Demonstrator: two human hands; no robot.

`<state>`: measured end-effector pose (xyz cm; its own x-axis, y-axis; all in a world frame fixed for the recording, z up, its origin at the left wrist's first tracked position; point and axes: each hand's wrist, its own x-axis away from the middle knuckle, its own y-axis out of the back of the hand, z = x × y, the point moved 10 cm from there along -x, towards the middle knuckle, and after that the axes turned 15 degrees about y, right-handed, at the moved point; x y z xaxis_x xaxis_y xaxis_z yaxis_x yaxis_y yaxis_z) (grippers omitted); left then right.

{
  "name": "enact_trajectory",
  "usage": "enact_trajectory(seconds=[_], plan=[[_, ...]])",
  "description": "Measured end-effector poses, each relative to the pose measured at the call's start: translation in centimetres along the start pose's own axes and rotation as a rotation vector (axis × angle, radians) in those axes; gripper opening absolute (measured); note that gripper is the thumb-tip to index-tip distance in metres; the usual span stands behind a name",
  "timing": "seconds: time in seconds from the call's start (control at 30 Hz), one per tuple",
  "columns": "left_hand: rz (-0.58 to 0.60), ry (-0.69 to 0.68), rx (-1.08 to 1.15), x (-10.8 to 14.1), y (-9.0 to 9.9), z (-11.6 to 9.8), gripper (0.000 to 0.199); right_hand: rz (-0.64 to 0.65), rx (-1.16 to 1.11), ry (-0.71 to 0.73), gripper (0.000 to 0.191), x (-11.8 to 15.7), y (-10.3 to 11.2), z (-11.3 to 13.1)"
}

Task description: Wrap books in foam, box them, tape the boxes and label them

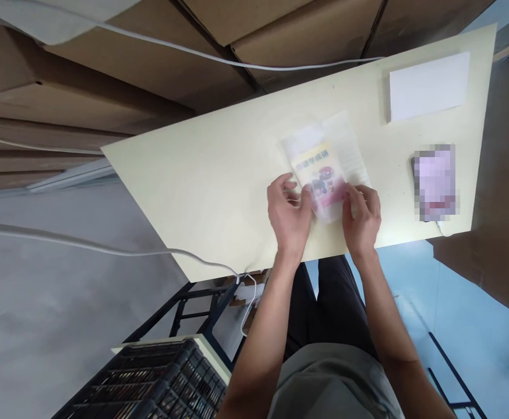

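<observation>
A small packet (322, 174) with a yellow and pink cartoon print sits in front of me, in what looks like a clear plastic bag (301, 138); motion blurs both. My left hand (290, 212) grips the near left side of the bag, thumb on the print's edge and fingers curled. At the near right corner, my right hand (361, 215) pinches the bag between thumb and fingers. Partly beneath it, a translucent whitish sheet or second bag (354, 145) lies on the cream table (219, 180).
A white box or stack of paper (429, 87) occupies the table's far right corner. Nearer is a pixelated phone-like device (435, 183) with a cable. Cardboard boxes (141, 70) line the far side. A black crate (171, 378) stands at lower left, and a white cable (106, 247) crosses the left.
</observation>
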<state>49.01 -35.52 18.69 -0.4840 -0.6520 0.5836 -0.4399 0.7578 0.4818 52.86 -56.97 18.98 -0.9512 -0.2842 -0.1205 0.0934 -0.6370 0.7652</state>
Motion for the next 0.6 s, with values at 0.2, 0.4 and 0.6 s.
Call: enact_trajectory(seconds=[0.2, 0.4, 0.6], plan=[[0.147, 0.157, 0.141, -0.6, -0.4, 2.5, 0.035, 0.028, -0.034, -0.036, 0.047, 0.2, -0.9, -0.3], [0.186, 0.229, 0.25, -2.1, 0.1, 2.1, 0.028, 0.02, -0.068, -0.003, 0.039, -0.3, -0.7, 1.4], [0.022, 0.084, 0.16, -1.6, 6.2, -0.1, 0.029, 0.198, -0.171, 0.07, 0.035, 0.2, -5.1, 6.9]])
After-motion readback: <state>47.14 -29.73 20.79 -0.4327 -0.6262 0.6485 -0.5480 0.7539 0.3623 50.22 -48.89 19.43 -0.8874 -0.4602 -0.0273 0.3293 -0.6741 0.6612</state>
